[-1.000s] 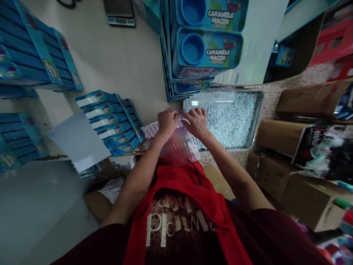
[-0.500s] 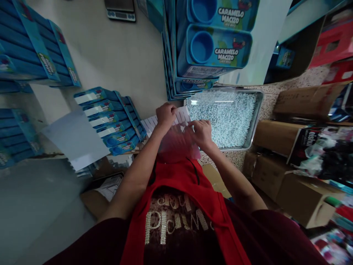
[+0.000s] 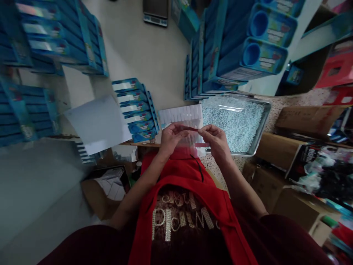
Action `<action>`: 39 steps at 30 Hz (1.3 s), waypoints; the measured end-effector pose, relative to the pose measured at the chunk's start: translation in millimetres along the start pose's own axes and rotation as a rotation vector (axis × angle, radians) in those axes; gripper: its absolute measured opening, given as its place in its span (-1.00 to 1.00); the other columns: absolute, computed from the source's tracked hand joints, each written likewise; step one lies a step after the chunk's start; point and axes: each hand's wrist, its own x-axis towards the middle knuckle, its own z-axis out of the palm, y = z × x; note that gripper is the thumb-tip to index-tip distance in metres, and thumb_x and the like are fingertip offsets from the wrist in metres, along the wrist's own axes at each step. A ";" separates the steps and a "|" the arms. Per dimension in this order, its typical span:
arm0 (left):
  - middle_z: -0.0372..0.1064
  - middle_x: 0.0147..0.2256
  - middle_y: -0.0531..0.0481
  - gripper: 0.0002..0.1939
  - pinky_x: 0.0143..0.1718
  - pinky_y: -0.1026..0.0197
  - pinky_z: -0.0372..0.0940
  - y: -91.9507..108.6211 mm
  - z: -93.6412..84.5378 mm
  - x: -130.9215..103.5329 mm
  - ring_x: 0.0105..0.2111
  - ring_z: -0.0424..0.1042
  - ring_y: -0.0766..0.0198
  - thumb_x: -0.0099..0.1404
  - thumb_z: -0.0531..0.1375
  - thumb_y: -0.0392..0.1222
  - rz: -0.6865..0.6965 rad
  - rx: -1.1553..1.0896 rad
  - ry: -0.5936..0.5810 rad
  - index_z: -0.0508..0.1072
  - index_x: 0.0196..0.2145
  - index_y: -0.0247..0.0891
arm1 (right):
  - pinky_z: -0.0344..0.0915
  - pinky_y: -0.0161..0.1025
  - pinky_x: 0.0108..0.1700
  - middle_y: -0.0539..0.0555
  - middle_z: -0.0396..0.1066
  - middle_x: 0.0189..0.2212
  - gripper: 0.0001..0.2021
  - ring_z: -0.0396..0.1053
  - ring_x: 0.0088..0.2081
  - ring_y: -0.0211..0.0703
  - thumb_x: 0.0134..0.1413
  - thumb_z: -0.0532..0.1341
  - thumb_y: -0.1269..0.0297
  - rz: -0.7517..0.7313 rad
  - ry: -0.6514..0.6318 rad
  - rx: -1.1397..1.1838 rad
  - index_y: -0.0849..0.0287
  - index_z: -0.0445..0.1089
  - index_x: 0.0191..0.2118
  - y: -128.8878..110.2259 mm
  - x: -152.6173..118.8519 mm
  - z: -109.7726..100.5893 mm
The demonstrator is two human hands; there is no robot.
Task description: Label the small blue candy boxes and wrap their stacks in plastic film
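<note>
A thin red strip (image 3: 191, 128) stretches level between my two hands, in front of my apron. My left hand (image 3: 172, 140) pinches its left part, and my right hand (image 3: 216, 141) pinches the right end. Below it hangs a see-through film, faint against the apron; whether it joins the strip I cannot tell. A second short red piece (image 3: 202, 145) shows beside my right fingers. Behind my hands lies a white sheet (image 3: 180, 113) marked off in narrow strips. The metal tray (image 3: 266, 123) of small pale blue pieces stands just right of it.
Blue packages (image 3: 138, 110) with white labels lie left on the table beside a blank paper sheet (image 3: 96, 123). Taller stacks of blue packages (image 3: 234, 48) stand at the back. A scale (image 3: 155, 16) sits further off. Cardboard boxes (image 3: 278, 147) line the right side.
My hands have come level and the reddish see-through film between them now shows as a narrow red strip. My left hand has dropped off the white sheet. The whole view has shifted.
</note>
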 end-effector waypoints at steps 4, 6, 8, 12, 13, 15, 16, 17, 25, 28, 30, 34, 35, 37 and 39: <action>0.58 -0.41 -0.01 -0.64 -0.23 0.12 0.52 12.8 -23.3 -38.7 -0.39 0.60 0.20 0.17 0.50 0.16 0.050 0.069 0.159 0.60 -0.32 -0.17 | 0.11 -0.32 -0.65 -0.12 0.29 -0.63 -0.63 0.04 -0.61 -0.37 -0.19 0.64 -0.01 0.008 -0.013 -0.045 0.07 0.54 -0.45 6.1 -14.1 25.6; 0.59 -0.41 0.01 -0.71 -0.25 0.14 0.50 21.1 -42.4 -58.1 -0.40 0.59 0.20 0.22 0.47 0.10 0.089 0.118 0.267 0.63 -0.31 -0.14 | 0.17 -0.31 -0.63 -0.10 0.34 -0.60 -0.64 0.13 -0.59 -0.35 -0.18 0.63 -0.01 -0.011 -0.028 -0.040 0.08 0.55 -0.44 12.3 -20.3 50.6; 0.59 -0.40 0.03 -0.78 -0.28 0.16 0.47 31.2 -65.8 -72.9 -0.41 0.57 0.22 0.26 0.45 0.06 0.126 0.188 0.385 0.66 -0.30 -0.12 | 0.33 -0.26 -0.58 -0.08 0.37 -0.56 -0.65 0.24 -0.55 -0.29 -0.10 0.60 -0.04 -0.029 -0.062 -0.033 0.06 0.55 -0.40 19.5 -23.6 82.6; 0.59 -0.37 0.03 -0.80 -0.25 0.19 0.44 50.7 -117.2 -74.0 -0.35 0.54 0.21 0.29 0.43 0.03 0.257 0.386 0.575 0.69 -0.31 -0.13 | 0.41 -0.22 -0.53 -0.10 0.24 -0.59 -0.63 0.27 -0.53 -0.25 0.05 0.52 -0.14 -0.151 -0.059 -0.150 0.06 0.56 -0.32 33.0 -16.6 146.8; 0.59 -0.37 0.02 -0.78 -0.24 0.19 0.43 54.2 -128.6 -68.7 -0.33 0.53 0.21 0.29 0.43 0.04 0.290 0.435 0.596 0.68 -0.32 -0.15 | 0.38 -0.23 -0.53 -0.11 0.20 -0.60 -0.63 0.26 -0.53 -0.25 0.08 0.50 -0.15 -0.196 -0.040 -0.201 0.07 0.56 -0.31 36.2 -12.4 158.8; 0.59 -0.36 0.01 -0.76 -0.23 0.18 0.41 58.8 -147.0 -56.0 -0.34 0.51 0.20 0.29 0.44 0.04 0.329 0.516 0.598 0.68 -0.33 -0.18 | 0.33 -0.24 -0.51 -0.12 0.18 -0.60 -0.65 0.27 -0.52 -0.26 0.15 0.46 -0.13 -0.272 0.007 -0.307 0.07 0.57 -0.30 42.6 -3.3 175.6; 0.59 -0.37 0.01 -0.76 -0.23 0.18 0.40 59.9 -153.8 -49.9 -0.35 0.50 0.21 0.29 0.44 0.04 0.338 0.544 0.588 0.68 -0.34 -0.19 | 0.31 -0.25 -0.50 -0.11 0.19 -0.61 -0.67 0.28 -0.52 -0.26 0.17 0.45 -0.10 -0.299 0.030 -0.356 0.07 0.57 -0.30 45.9 0.8 180.8; 0.58 -0.38 0.01 -0.77 -0.23 0.17 0.39 60.5 -158.9 -44.7 -0.37 0.49 0.21 0.29 0.44 0.02 0.344 0.563 0.575 0.67 -0.35 -0.19 | 0.29 -0.25 -0.48 -0.11 0.21 -0.61 -0.70 0.28 -0.52 -0.26 0.19 0.44 -0.07 -0.322 0.054 -0.400 0.07 0.58 -0.30 49.1 4.3 184.1; 0.57 -0.42 0.00 -0.77 -0.32 0.18 0.38 57.2 -174.0 -32.4 -0.38 0.53 0.18 0.29 0.44 0.04 0.304 0.493 0.502 0.68 -0.35 -0.17 | 0.23 -0.26 -0.44 -0.12 0.34 -0.62 -0.77 0.35 -0.54 -0.25 0.24 0.42 0.01 -0.362 0.125 -0.507 0.04 0.58 -0.30 57.7 9.7 194.6; 0.58 -0.41 -0.01 -0.76 -0.30 0.18 0.40 55.0 -178.3 -29.1 -0.37 0.53 0.18 0.27 0.45 0.04 0.297 0.450 0.482 0.68 -0.35 -0.17 | 0.16 -0.26 -0.43 -0.11 0.37 -0.62 -0.78 0.36 -0.53 -0.25 0.23 0.41 0.04 -0.382 0.143 -0.594 0.05 0.56 -0.34 54.6 11.4 197.5; 0.58 -0.41 -0.01 -0.73 -0.28 0.18 0.41 51.2 -181.4 -24.2 -0.37 0.52 0.19 0.23 0.47 0.07 0.257 0.383 0.451 0.67 -0.35 -0.19 | 0.13 -0.26 -0.42 -0.09 0.40 -0.60 -0.78 0.36 -0.52 -0.24 0.22 0.41 0.06 -0.391 0.151 -0.654 0.05 0.53 -0.36 53.3 15.1 197.8; 0.56 -0.34 -0.02 -0.57 -0.26 0.20 0.43 32.4 -185.7 -1.7 -0.36 0.51 0.26 0.10 0.54 0.13 0.057 0.090 0.347 0.61 -0.26 -0.24 | 0.12 -0.26 -0.44 -0.13 0.37 -0.57 -0.67 0.37 -0.51 -0.21 0.07 0.51 0.06 -0.314 0.202 -0.656 0.03 0.37 -0.29 50.7 25.7 192.8; 0.56 -0.32 -0.01 -0.54 -0.27 0.22 0.42 25.8 -186.1 5.9 -0.37 0.51 0.28 0.09 0.55 0.11 0.011 0.029 0.341 0.58 -0.21 -0.24 | 0.13 -0.26 -0.45 -0.15 0.34 -0.57 -0.61 0.37 -0.51 -0.21 0.02 0.53 0.04 -0.281 0.201 -0.624 0.01 0.32 -0.26 49.3 27.4 190.4; 0.52 -0.32 0.03 -0.53 -0.33 0.27 0.36 12.6 -186.3 19.2 -0.41 0.46 0.34 0.12 0.54 0.06 -0.060 -0.028 0.368 0.52 -0.15 -0.24 | 0.13 -0.27 -0.47 -0.18 0.28 -0.59 -0.53 0.35 -0.53 -0.22 0.00 0.54 0.00 -0.241 0.170 -0.552 0.00 0.25 -0.25 45.3 27.7 185.0; 0.45 -0.36 0.08 -0.57 -0.37 0.30 0.30 3.3 -186.2 23.0 -0.44 0.39 0.38 0.15 0.53 0.01 -0.057 0.004 0.458 0.49 -0.17 -0.23 | 0.12 -0.28 -0.49 -0.18 0.24 -0.60 -0.55 0.28 -0.54 -0.26 0.06 0.51 -0.03 -0.249 0.127 -0.473 0.00 0.22 -0.27 40.2 22.9 180.5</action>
